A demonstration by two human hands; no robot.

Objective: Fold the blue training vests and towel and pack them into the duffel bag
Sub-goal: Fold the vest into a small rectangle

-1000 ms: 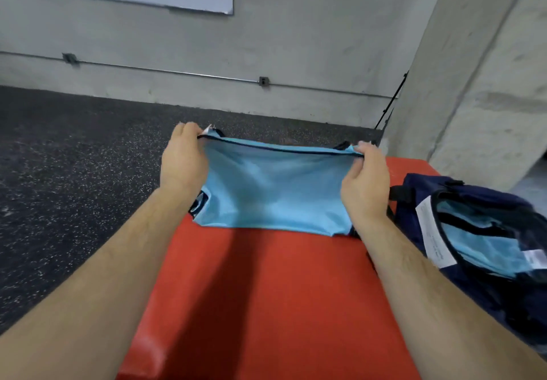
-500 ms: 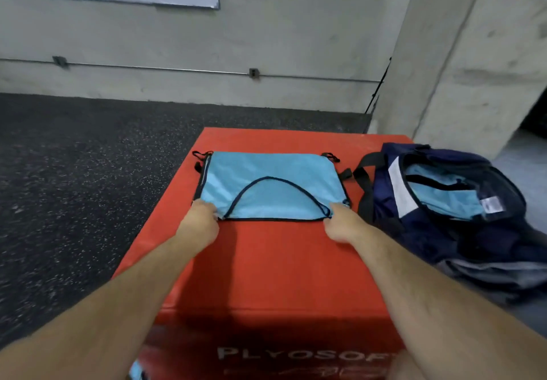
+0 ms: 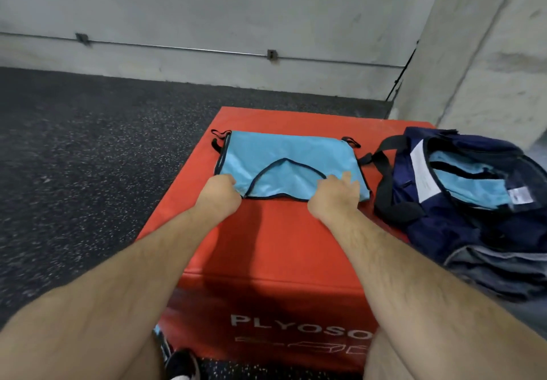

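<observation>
Red plyo box top: folded vest lies just beyond both hands, long axis hand to hand. The left hand pinches its corner; the right hand presses flat, nearer the duffel bag.

The person's left forearm and right forearm were bare and hairy along their whole visible length. The left grip and right grip were bare hands. Near the bottom edge showed a black shoe with white at its lower end, and farther right part of a bare leg.
</observation>
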